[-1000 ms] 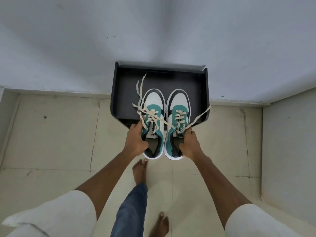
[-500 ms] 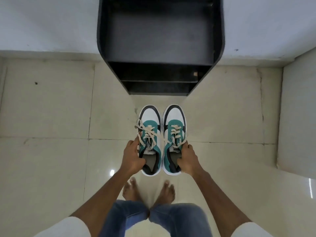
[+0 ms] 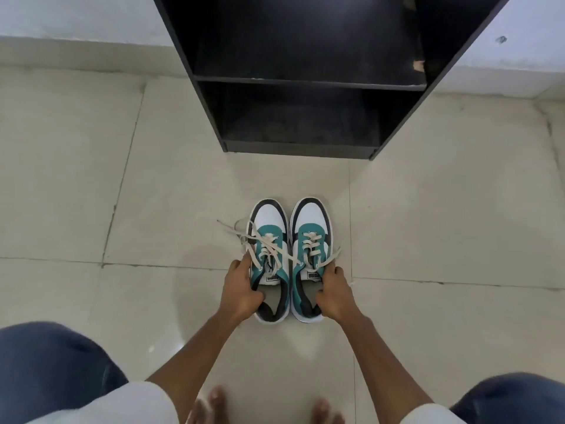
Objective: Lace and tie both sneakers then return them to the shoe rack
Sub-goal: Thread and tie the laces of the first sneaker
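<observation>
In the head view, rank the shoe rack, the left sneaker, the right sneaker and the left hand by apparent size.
1. shoe rack, largest though cut off at the top.
2. left sneaker and right sneaker: alike, unranked.
3. left hand, smallest.

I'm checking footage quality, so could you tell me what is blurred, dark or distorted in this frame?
Head view: the bare toes at the bottom edge are blurred; the shoe rack interior is dark, and its sides splay from wide-angle distortion; the sneakers and both hands look sharp.
</observation>
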